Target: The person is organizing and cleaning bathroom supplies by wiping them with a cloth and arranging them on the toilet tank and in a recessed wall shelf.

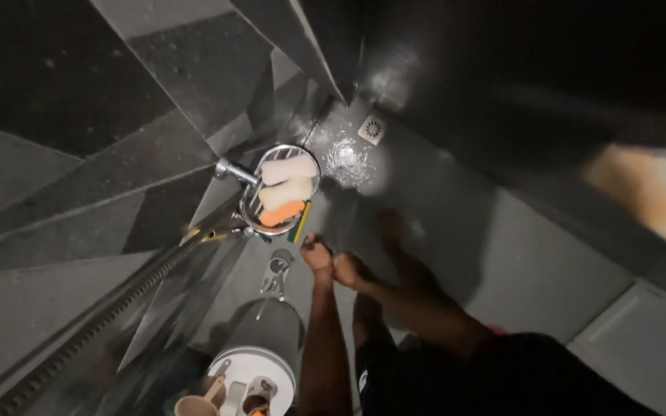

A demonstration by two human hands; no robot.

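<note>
Head view: two hands, three soaps.

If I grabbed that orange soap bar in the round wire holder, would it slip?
Probably. The orange soap bar looks smooth, so likely slippery if wet. It seems stiff, not floppy. It lies beside two pale bars in the round chrome wire holder, so pulling may nudge them.

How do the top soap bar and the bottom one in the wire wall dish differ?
The top soap bar is white; the bottom soap bar is orange. The white one lies fully in view and looks larger, while the orange one is partly covered by the pale bar between them and sits at the dish's lower edge. Both lie flat in the same round wire soap dish.
</note>
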